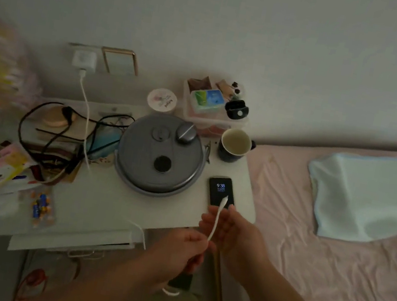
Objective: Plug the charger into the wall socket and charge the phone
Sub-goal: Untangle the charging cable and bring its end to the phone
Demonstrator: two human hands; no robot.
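Observation:
A white charger (84,60) sits plugged into the wall socket above the bedside table (109,203). Its white cable (85,115) hangs down across the clutter. A dark phone (220,189) lies flat at the table's front right corner with its screen lit. My left hand (179,248) pinches the white cable end (218,214), which rises to a plug tip just over the phone's lower edge. My right hand (230,228) is right beside it, palm up and fingers apart, under the cable near the phone's bottom.
A round grey appliance (160,154) fills the table's middle. A dark mug (235,146) stands behind the phone. Black cables (45,135), packets and papers crowd the left side. Storage boxes (212,105) sit at the back. A pink bed (332,251) with a pale pillow lies to the right.

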